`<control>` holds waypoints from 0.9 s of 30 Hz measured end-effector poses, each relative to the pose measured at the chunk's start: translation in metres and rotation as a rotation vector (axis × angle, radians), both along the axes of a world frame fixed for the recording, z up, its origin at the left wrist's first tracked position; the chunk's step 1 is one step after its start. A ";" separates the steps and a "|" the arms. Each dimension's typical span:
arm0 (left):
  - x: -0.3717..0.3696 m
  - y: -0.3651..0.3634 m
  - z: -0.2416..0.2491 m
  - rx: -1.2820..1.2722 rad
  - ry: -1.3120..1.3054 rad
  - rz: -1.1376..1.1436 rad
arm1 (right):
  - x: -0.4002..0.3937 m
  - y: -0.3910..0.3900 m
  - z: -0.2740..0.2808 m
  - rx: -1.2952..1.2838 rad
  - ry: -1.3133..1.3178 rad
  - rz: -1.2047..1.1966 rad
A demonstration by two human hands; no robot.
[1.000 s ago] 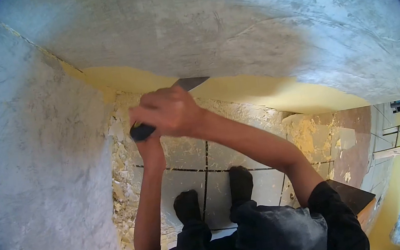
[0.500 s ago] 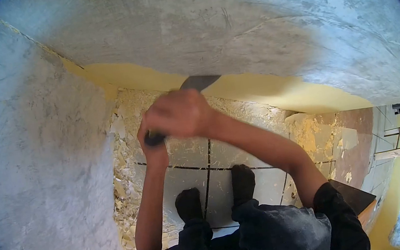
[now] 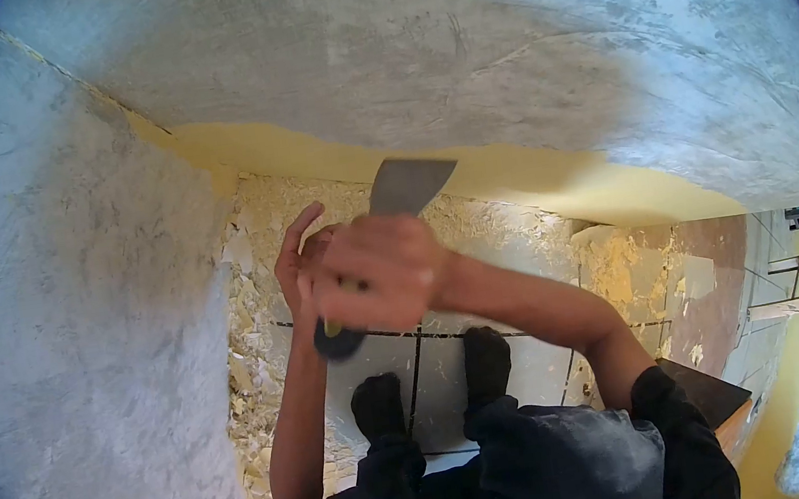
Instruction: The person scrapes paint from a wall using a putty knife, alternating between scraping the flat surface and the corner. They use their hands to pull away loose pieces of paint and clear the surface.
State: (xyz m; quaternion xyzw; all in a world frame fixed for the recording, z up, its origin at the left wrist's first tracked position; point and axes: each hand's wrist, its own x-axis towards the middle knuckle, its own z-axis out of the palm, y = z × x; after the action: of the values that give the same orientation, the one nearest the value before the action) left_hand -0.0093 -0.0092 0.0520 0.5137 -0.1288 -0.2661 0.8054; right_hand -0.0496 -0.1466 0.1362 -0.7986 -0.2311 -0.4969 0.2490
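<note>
From my remote station I see the scraper [image 3: 402, 194] running slantwise through the right hand [image 3: 379, 270], which is clamped around its handle [image 3: 341, 343]. Its long axis climbs from lower left to upper right: the butt pokes out below the fist, close to the left wrist, while the blade [image 3: 415, 177] stands out above the knuckles and points at the yellow band [image 3: 531, 172] along the foot of the grey wall [image 3: 375, 61]. Blade edge and band overlap in my view — I cannot tell whether they touch.

The left hand [image 3: 296, 263] is just beside the fist on its left, partly hidden behind it. The fingers I can make out are spread loosely, gripping nothing visible. So the right hand is the nearer one — it carries the tool. Pale flakes [image 3: 246, 371] litter the floor [image 3: 436, 376] below.
</note>
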 end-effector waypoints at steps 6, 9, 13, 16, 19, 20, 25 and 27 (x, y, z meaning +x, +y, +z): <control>0.000 -0.007 -0.006 0.027 0.053 0.130 | -0.004 -0.018 0.015 -0.105 0.163 -0.004; -0.004 -0.006 -0.002 0.116 0.100 0.125 | -0.012 -0.016 0.015 -0.113 0.115 0.003; 0.001 -0.004 -0.002 0.198 0.103 0.141 | -0.007 -0.028 -0.002 -0.033 0.223 -0.039; -0.002 0.001 -0.006 0.081 0.179 0.071 | -0.018 -0.015 0.017 -0.086 0.122 0.025; -0.006 -0.006 -0.004 0.157 0.072 0.163 | 0.004 -0.027 0.009 -0.135 0.190 0.023; -0.004 -0.003 -0.014 0.153 0.067 0.161 | 0.004 -0.021 0.008 -0.138 0.185 0.020; -0.002 0.001 -0.009 0.165 -0.025 0.119 | -0.006 -0.014 0.018 -0.091 0.180 0.014; -0.004 0.001 -0.016 0.230 0.028 0.202 | 0.005 -0.020 0.006 -0.121 0.223 0.014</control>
State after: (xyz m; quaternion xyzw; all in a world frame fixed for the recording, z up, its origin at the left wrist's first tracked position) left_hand -0.0130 -0.0077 0.0362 0.6091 -0.0338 -0.2041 0.7657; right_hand -0.0449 -0.1661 0.1418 -0.8607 -0.2372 -0.3885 0.2282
